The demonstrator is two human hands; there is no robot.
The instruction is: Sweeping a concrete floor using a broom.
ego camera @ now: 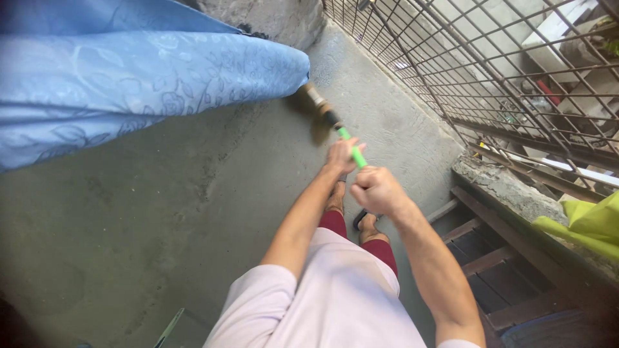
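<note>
A broom with a green handle [352, 150] and a brown bristle head [314, 101] reaches forward over the grey concrete floor [161, 193]. My left hand [342, 154] grips the handle farther down, toward the head. My right hand [376, 189] is closed around the handle's near end. The bristle head lies near the edge of a hanging blue flowered cloth [129, 84]. My feet in dark sandals [361, 219] stand below my hands.
A rusty metal grille [490, 71] runs along the right side above a low concrete ledge [503, 187]. Dark wooden slats [496, 270] lie at the lower right, with a yellow-green cloth [590, 222] on the ledge. A rough wall [271, 19] closes the far end.
</note>
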